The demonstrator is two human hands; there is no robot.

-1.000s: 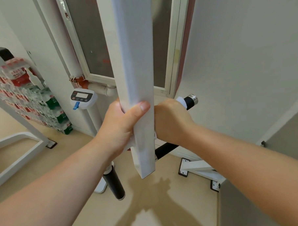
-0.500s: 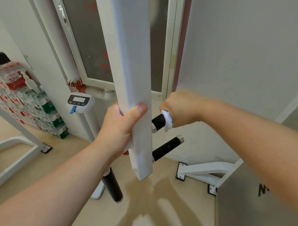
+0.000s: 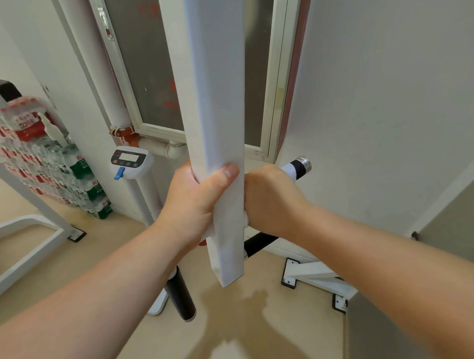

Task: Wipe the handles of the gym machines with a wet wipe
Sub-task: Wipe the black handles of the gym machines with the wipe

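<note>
A white square machine post (image 3: 216, 98) hangs down in front of me. My left hand (image 3: 193, 203) grips its lower part, thumb across the front face. Right of the post, my right hand (image 3: 272, 199) is closed around a black handle (image 3: 299, 167) with a chrome end cap, pressing a white wet wipe (image 3: 289, 170) onto it; a strip of the wipe shows past my fingers. A second black handle (image 3: 257, 245) sticks out below my right wrist. A third black handle (image 3: 181, 298) points down left of the post.
Stacked packs of bottled water (image 3: 48, 166) stand at the left wall behind a white machine frame (image 3: 29, 242). A small white display console (image 3: 130, 161) sits on a stand. White floor brackets (image 3: 310, 276) lie lower right. A window frame (image 3: 275, 82) and white wall are behind.
My right hand slid from the handle's outer end back in toward the post, so the chrome end shows again. The left hand kept its grip on the post.
</note>
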